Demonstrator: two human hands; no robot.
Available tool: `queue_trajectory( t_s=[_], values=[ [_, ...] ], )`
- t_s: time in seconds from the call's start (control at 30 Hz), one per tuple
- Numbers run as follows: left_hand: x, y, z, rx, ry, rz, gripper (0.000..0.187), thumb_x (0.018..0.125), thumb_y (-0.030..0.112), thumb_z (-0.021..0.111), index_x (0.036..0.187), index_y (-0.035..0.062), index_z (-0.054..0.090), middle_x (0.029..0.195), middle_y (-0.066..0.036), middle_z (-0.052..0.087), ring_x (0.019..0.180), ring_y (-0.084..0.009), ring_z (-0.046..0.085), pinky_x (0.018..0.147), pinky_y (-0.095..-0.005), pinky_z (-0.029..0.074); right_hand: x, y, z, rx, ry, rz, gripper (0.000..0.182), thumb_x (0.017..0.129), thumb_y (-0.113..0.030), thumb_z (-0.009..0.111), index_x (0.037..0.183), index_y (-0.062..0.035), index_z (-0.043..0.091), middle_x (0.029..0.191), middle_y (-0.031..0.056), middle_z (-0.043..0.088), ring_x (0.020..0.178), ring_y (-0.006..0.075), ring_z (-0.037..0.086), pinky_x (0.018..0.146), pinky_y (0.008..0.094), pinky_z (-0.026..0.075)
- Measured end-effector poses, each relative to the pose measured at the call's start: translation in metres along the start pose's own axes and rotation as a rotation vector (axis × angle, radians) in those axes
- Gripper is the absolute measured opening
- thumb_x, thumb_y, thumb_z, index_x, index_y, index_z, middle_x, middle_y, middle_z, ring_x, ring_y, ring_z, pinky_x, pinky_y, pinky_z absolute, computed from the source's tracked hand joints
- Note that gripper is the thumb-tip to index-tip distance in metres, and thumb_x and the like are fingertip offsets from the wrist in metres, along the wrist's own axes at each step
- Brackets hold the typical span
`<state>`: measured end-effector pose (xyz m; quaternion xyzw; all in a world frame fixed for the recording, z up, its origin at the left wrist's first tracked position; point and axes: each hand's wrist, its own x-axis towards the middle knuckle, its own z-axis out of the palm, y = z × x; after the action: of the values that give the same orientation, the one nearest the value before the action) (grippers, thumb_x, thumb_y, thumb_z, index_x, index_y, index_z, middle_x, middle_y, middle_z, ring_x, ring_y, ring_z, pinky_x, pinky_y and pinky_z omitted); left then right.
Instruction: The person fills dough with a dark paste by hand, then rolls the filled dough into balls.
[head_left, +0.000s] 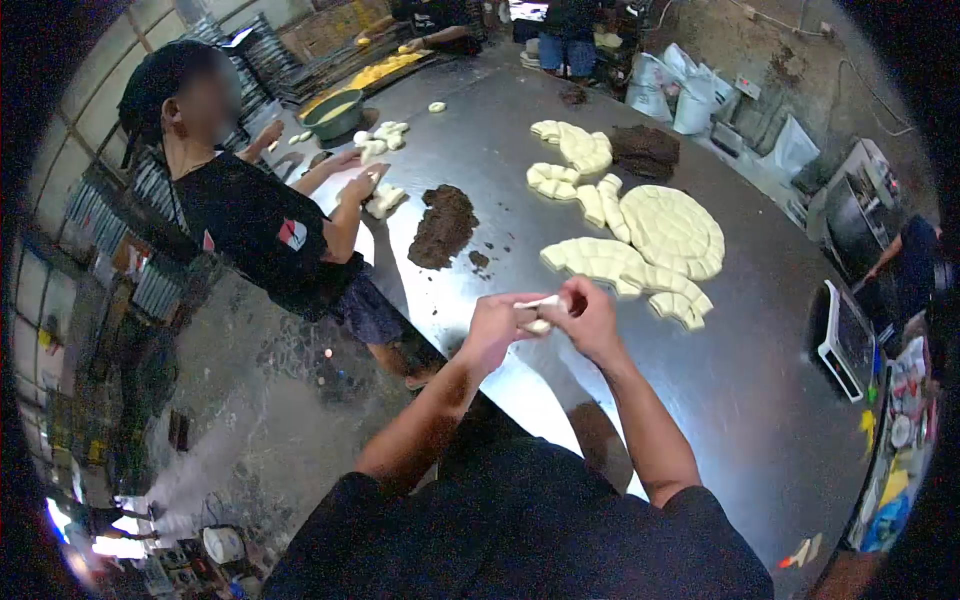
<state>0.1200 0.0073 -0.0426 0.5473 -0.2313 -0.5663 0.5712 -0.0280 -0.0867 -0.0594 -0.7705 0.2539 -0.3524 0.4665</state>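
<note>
Our left hand (490, 332) and right hand (594, 324) both grip one pale dough piece (541, 303) over the metal table (745, 400), pinched from either side, probably to steady it. Cut dough (675, 232) and dark crumbly heap (443, 228) sit ahead, likely for easy reach

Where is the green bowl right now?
In the head view, the green bowl sits at the person's far left on the metal table, beside a cluster of pale dough pieces.
</note>
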Motion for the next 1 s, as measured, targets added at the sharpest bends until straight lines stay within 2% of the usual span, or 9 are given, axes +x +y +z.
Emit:
queue_trajectory(
  t_s=[0.07, 0.13, 0.2, 0.23, 0.27, 0.37, 0.6, 0.8, 1.0],
  values=[
    [0.015, -0.005, 0.003, -0.432, -0.232, -0.076, 0.041, 0.084, -0.002, 0.057, 0.124, -0.004, 0.05, 0.112, -0.017, 0.06, 0.1, -0.0238, 0.061, 0.09, -0.0357, 0.051, -0.002, -0.01, -0.009, -0.029, 0.113, 0.227, 0.027, 0.072, -0.016, 0.075, 0.09, -0.0014, 0.062, 0.07, 0.0086, 0.056, 0.063, 0.0168, 0.054, 0.065, 0.029, 0.047],
    [0.017, -0.006, 0.013, -0.546, -0.308, -0.088, 0.036, 0.087, 0.002, 0.055, 0.123, -0.0026, 0.05, 0.112, -0.018, 0.058, 0.106, -0.0247, 0.058, 0.095, -0.0369, 0.047, -0.017, -0.031, -0.003, -0.159, 0.213, 0.112, 0.023, 0.071, -0.013, 0.074, 0.089, -0.0031, 0.063, 0.075, 0.0092, 0.057, 0.065, 0.0182, 0.055, 0.063, 0.0306, 0.046],
    [0.012, -0.002, 0.027, -0.225, 0.033, 0.102, 0.031, 0.091, 0.004, 0.051, 0.121, -0.0021, 0.051, 0.109, -0.016, 0.059, 0.1, -0.0233, 0.059, 0.088, -0.0361, 0.05, -0.027, -0.048, -0.005, -0.249, 0.144, -0.481, 0.022, 0.071, -0.012, 0.074, 0.088, -0.0042, 0.064, 0.08, 0.0097, 0.059, 0.067, 0.0204, 0.056, 0.063, 0.0312, 0.047],
    [0.003, 0.007, 0.031, -0.257, 0.007, 0.099, 0.027, 0.095, 0.006, 0.048, 0.121, -0.0006, 0.053, 0.106, -0.013, 0.059, 0.089, -0.0211, 0.061, 0.078, -0.0339, 0.051, -0.031, -0.045, -0.011, -0.293, 0.2, -0.53, 0.029, 0.069, -0.011, 0.074, 0.095, -0.0042, 0.063, 0.084, 0.0112, 0.059, 0.07, 0.0222, 0.058, 0.064, 0.0319, 0.047],
    [0.002, 0.006, 0.036, -0.258, 0.018, 0.101, 0.027, 0.095, 0.006, 0.048, 0.121, -0.0006, 0.053, 0.106, -0.013, 0.059, 0.089, -0.0211, 0.061, 0.078, -0.0339, 0.051, -0.03, -0.045, -0.018, -0.284, 0.192, -0.532, 0.029, 0.069, -0.011, 0.074, 0.095, -0.0042, 0.063, 0.084, 0.0112, 0.059, 0.07, 0.0222, 0.058, 0.064, 0.0319, 0.047],
    [-0.009, 0.004, 0.065, -0.204, -0.002, 0.245, 0.029, 0.096, 0.013, 0.051, 0.123, 0.0029, 0.056, 0.097, -0.007, 0.064, 0.089, -0.0141, 0.061, 0.073, -0.0291, 0.052, -0.02, -0.064, -0.034, -0.098, 0.193, 0.153, 0.025, 0.069, -0.008, 0.072, 0.09, -0.0031, 0.06, 0.079, 0.0108, 0.058, 0.065, 0.0211, 0.057, 0.059, 0.032, 0.046],
    [-0.016, 0.021, 0.076, 0.015, 0.031, 0.416, 0.041, 0.096, 0.014, 0.054, 0.132, -0.0037, 0.049, 0.101, -0.005, 0.066, 0.084, -0.0108, 0.061, 0.076, -0.0239, 0.05, -0.028, -0.073, -0.02, -0.494, 0.406, -0.511, 0.034, 0.069, -0.001, 0.07, 0.102, -0.0006, 0.061, 0.08, 0.0094, 0.058, 0.07, 0.0212, 0.059, 0.067, 0.0296, 0.049],
    [-0.017, 0.024, 0.083, -0.216, 0.025, 0.295, 0.035, 0.097, 0.015, 0.052, 0.125, -0.0047, 0.054, 0.107, -0.011, 0.065, 0.091, -0.015, 0.062, 0.083, -0.0293, 0.05, -0.024, -0.075, -0.033, -0.309, 0.378, -0.216, 0.032, 0.068, 0.0, 0.071, 0.097, -0.0054, 0.061, 0.077, 0.0078, 0.055, 0.067, 0.0228, 0.057, 0.061, 0.0334, 0.047],
    [-0.002, 0.026, 0.074, 0.065, -0.072, 0.406, 0.032, 0.099, 0.023, 0.049, 0.111, -0.0033, 0.062, 0.097, -0.006, 0.067, 0.08, -0.011, 0.062, 0.073, -0.0259, 0.05, -0.017, -0.085, -0.029, -0.438, 0.393, -0.547, 0.023, 0.067, 0.003, 0.069, 0.086, -0.0046, 0.058, 0.078, 0.008, 0.055, 0.066, 0.0236, 0.057, 0.06, 0.0331, 0.047]
  ],
)
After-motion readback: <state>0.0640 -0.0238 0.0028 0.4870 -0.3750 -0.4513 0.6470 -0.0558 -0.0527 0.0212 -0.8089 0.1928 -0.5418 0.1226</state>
